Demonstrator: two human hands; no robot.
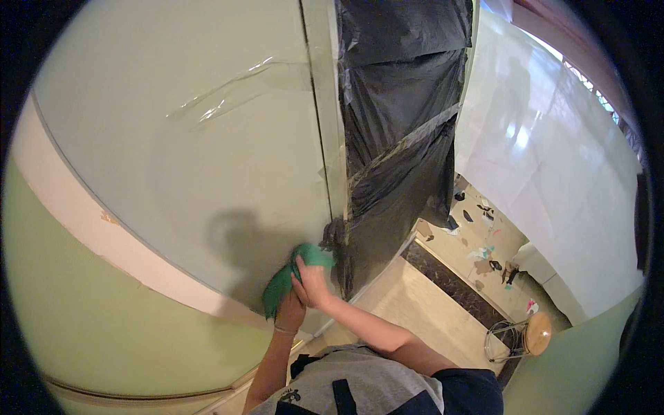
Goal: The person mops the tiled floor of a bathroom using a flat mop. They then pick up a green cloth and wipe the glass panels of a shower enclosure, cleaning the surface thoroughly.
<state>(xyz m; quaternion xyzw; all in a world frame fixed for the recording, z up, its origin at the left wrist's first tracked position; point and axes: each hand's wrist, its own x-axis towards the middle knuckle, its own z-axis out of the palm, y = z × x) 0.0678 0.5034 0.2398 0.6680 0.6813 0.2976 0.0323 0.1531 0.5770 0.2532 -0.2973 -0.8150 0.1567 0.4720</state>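
Both hands are close together at the lower middle, just in front of a pale panel (223, 171) with clear plastic film or tape across its upper part. My left hand (290, 311) grips the lower part of a green cloth-like sheet (279, 288), whose exact material I cannot tell. Right beside it, my right hand (313, 282) has its fingers closed on the upper part of the same green sheet, near the panel's edge. A small bunched black piece (332, 233) hangs by that edge, just above the green sheet.
Black plastic sheeting (404, 104), taped up, covers the opening right of the panel. Large white sheeting (544, 155) hangs farther right. Torn scraps (485, 267) litter the floor beyond a dark strip (456, 290). A round wooden-topped stool (538, 333) stands at lower right.
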